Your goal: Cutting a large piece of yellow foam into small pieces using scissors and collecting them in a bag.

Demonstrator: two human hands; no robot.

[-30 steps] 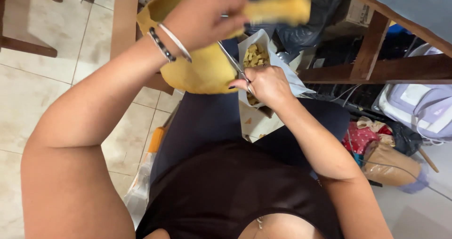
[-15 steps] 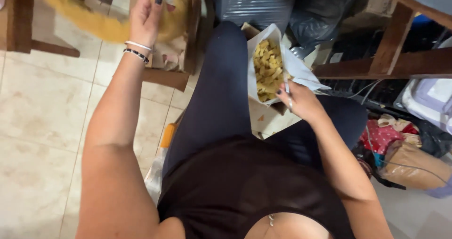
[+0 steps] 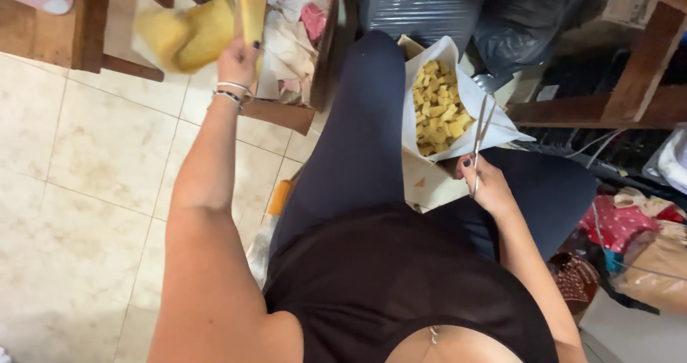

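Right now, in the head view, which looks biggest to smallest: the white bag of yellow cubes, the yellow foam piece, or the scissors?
1. White bag, largest.
2. Yellow foam piece in the left hand; blurred, so its outline is uncertain.
3. Scissors in the right hand, thinnest.

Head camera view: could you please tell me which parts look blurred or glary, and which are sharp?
Head view: the yellow foam piece in the raised left hand is smeared by motion blur; the right hand holding thin metal scissors and the white bag of small yellow foam cubes are sharp; the black plastic sacks show soft glare; the lighting is even, with faint shadows.
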